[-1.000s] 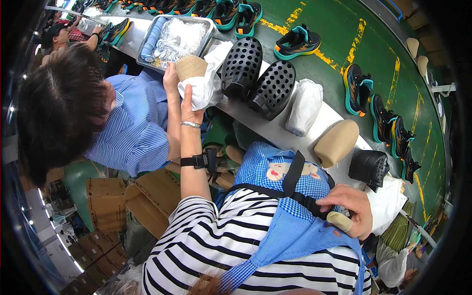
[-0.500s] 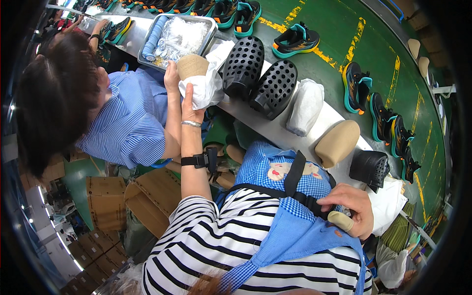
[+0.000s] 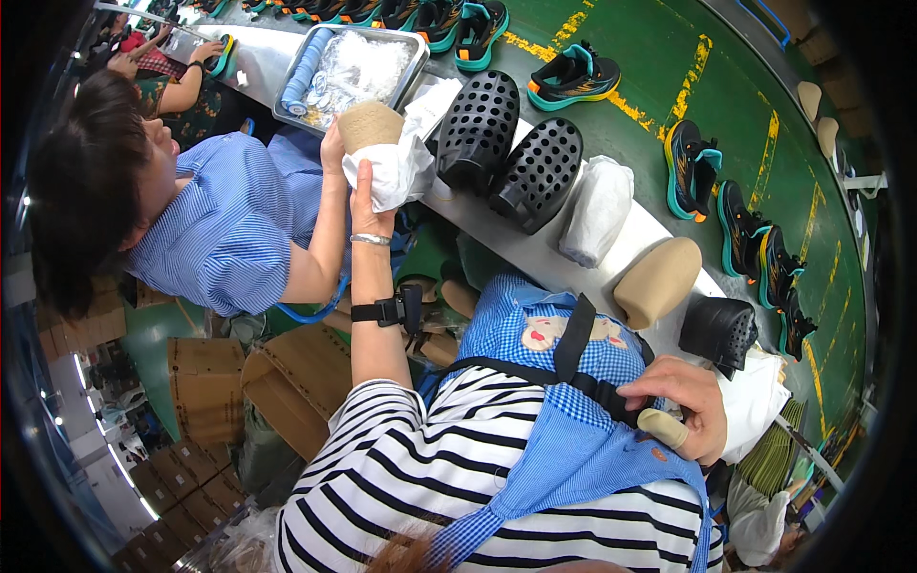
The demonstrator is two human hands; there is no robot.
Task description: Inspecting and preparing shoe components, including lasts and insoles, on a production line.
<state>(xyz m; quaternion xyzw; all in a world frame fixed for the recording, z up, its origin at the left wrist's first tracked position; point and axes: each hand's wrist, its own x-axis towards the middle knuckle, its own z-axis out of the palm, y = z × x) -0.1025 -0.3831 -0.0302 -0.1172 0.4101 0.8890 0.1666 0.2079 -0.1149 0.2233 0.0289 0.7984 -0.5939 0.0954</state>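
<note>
Holding tan shoe last [image 3: 371, 124] in white paper [image 3: 392, 174], left hand [image 3: 368, 201], co-worker's hand [image 3: 333, 146] touching

The left arm stretches straight out and up from the striped sleeve, a black strap around the forearm and a silver bangle at the wrist, and the left hand [image 3: 371, 191] is closed in a grip. The right hand [image 3: 680, 409] stays close against the chest, fingers curled shut.

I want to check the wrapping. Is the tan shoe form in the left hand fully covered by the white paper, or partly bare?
Partly bare. The white paper wraps only the lower part of the shoe form; its tan top sticks out above the left hand.
</note>
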